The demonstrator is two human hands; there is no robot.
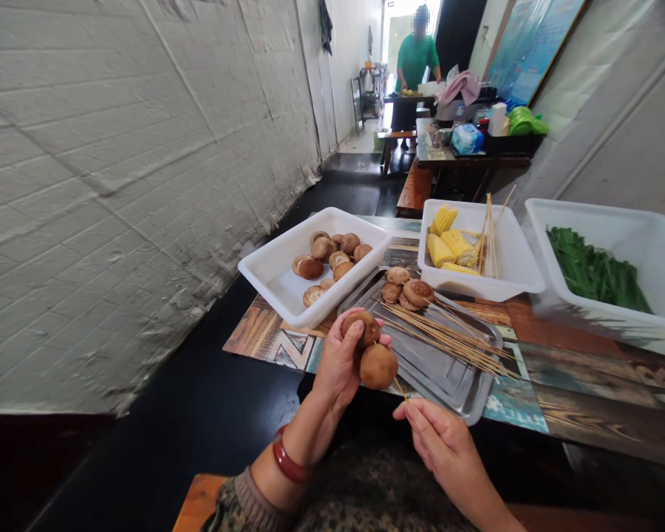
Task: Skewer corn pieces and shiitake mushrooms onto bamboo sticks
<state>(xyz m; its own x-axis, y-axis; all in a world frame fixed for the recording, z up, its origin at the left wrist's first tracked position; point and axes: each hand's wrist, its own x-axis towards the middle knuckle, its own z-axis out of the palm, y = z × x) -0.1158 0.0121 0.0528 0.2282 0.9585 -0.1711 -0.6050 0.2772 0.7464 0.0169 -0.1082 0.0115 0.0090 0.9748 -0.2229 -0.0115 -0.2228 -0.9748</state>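
My left hand (337, 362) is closed around a brown mushroom (364, 330), thumb across its cap. A second mushroom (378, 366) sits just below it, threaded on a thin wooden skewer (400, 388). The lower end of that skewer is pinched between the fingertips of my right hand (435, 434). Beyond my hands, a metal tray (421, 369) carries a row of bare skewers (448, 336) and several mushrooms (417, 293) at its far end. Whether the skewer's tip passes through the upper mushroom is hidden by my fingers.
A white bin (266, 270) of loose mushrooms stands left, one with corn and skewers (493, 255) behind the tray, and another with green leaves (592, 270) at right. Farther back, a person in green (418, 55) stands at a table. A white wall (116, 185) runs along the left.
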